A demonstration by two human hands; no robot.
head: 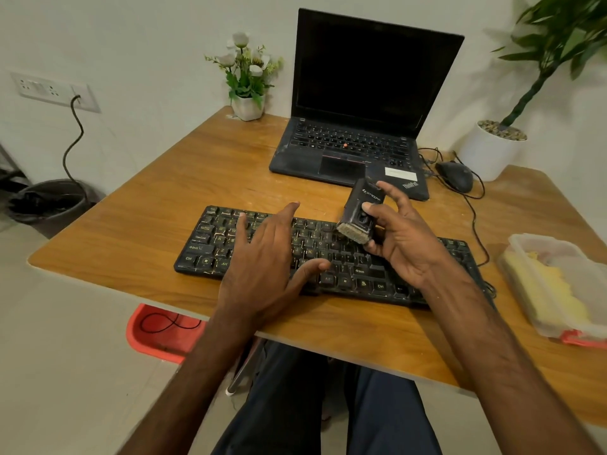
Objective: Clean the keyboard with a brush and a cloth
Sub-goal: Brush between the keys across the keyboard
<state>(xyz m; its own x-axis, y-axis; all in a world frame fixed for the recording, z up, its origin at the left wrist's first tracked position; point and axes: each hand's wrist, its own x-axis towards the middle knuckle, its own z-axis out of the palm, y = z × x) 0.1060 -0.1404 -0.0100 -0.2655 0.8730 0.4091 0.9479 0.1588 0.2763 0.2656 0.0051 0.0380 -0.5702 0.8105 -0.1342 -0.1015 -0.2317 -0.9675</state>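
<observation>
Working at the wooden table [197,178], pinning the stiff, flat keyboard [210,244] near its front edge with the left hand [266,257], fingers straight and spread, and gripping in the right hand [400,244], thumb and fingers curled round its hard black body just above the keys, the small brush [359,211], likely light, rigid, soft-bristled

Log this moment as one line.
right hand: grips brush over keyboard | left hand: flat on keyboard | yellow cloth: in container, untouched
</observation>
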